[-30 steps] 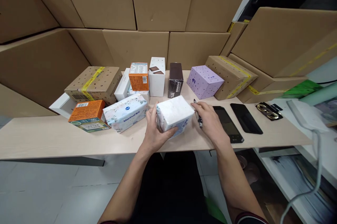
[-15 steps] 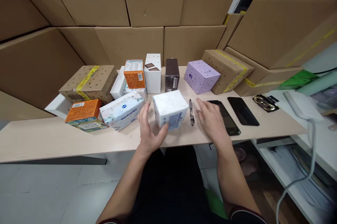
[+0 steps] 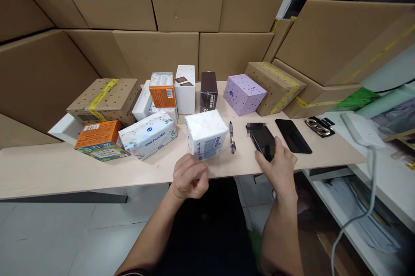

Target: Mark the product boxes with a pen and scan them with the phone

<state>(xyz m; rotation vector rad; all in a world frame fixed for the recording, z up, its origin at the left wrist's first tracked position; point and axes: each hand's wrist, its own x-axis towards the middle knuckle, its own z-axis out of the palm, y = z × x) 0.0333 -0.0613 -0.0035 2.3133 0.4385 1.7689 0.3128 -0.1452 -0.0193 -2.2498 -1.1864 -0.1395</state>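
Note:
My right hand (image 3: pixel 279 168) grips the near end of a black phone (image 3: pixel 266 141), thumb on its left edge and fingers on its right. My left hand (image 3: pixel 190 176) is at the table's front edge, fingers curled in with nothing showing in them. Just beyond it stands a white tissue pack (image 3: pixel 207 134) with blue print. Between that pack and the phone lies a pen (image 3: pixel 231 138). A second black phone (image 3: pixel 293 136) lies flat to the right.
On the left are a floral tissue pack (image 3: pixel 148 135), an orange box (image 3: pixel 100 140) and a taped carton (image 3: pixel 105 99). A white box (image 3: pixel 185 90), a dark brown box (image 3: pixel 209 91) and a purple box (image 3: pixel 245 94) stand behind. Golden scissors (image 3: pixel 319 126) lie far right.
My right hand has moved right and toward me and taken hold of the nearer phone. My left hand has drawn back from the white tissue pack, its fingers curling in.

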